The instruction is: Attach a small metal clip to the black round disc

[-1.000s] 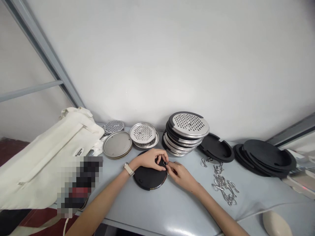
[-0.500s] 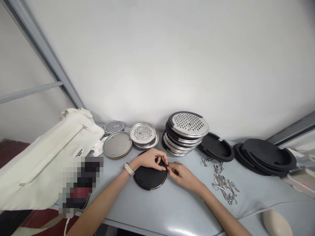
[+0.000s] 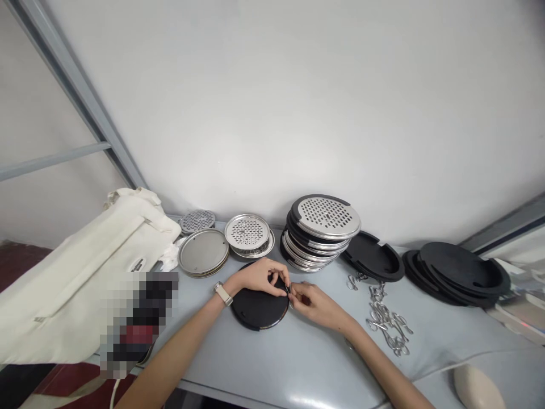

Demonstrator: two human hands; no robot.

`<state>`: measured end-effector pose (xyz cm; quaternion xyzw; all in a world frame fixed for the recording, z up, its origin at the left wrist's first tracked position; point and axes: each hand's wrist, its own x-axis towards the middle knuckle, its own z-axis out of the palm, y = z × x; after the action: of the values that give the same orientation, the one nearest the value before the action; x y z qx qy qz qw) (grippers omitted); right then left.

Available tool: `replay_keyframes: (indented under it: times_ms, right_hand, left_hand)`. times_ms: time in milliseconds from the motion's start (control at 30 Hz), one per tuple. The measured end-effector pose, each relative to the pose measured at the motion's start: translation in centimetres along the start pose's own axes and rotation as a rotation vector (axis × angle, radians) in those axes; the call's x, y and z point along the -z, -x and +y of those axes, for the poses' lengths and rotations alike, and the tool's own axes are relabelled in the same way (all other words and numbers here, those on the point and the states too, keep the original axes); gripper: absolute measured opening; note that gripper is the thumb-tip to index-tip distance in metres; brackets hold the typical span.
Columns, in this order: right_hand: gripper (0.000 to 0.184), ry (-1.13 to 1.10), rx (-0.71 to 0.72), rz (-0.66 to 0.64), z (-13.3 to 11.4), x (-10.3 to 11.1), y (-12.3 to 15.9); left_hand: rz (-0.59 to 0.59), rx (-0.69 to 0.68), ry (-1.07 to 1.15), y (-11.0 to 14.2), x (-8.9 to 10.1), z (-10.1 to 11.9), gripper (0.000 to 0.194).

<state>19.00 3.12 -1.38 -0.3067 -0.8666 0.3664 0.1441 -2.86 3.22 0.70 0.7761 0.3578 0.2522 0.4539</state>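
Note:
A round black plate (image 3: 259,307) lies flat on the table in front of me, its upper part covered by my left hand (image 3: 264,276). The thumb and index finger of that hand are pinched at the plate's right rim. My right hand (image 3: 314,302) meets them there, its fingertips closed on a small shiny piece of bent metal wire (image 3: 290,289), mostly hidden by the fingers. To the right lies a loose pile of bent wire hooks (image 3: 385,321).
Behind the hands stand plain metal discs (image 3: 203,250), perforated metal discs (image 3: 247,232) and a taller mixed stack (image 3: 327,216). Black plates (image 3: 462,267) sit at the right, near a beige rounded object (image 3: 477,386) and a cable. A cream bag (image 3: 97,272) covers the left end.
My right hand has shifted slightly at the plate's rim, and more of the shiny wire shows between the fingertips. My left hand and the plate stay in place.

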Motion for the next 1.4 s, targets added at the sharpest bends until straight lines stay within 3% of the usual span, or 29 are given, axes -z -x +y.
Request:
replay_keyframes:
  times_ms: [933,1400]
  right_hand:
    - [0.03,-0.147,0.03,-0.102,0.4,0.7,-0.1]
    - [0.028,-0.113,0.058,-0.127,0.1,1.1,0.1]
  left_hand:
    - [0.016,0.001,-0.016,0.0,0.0,-0.3,0.018]
    - [-0.007,-0.013,-0.025,0.0,0.0,-0.3,0.014]
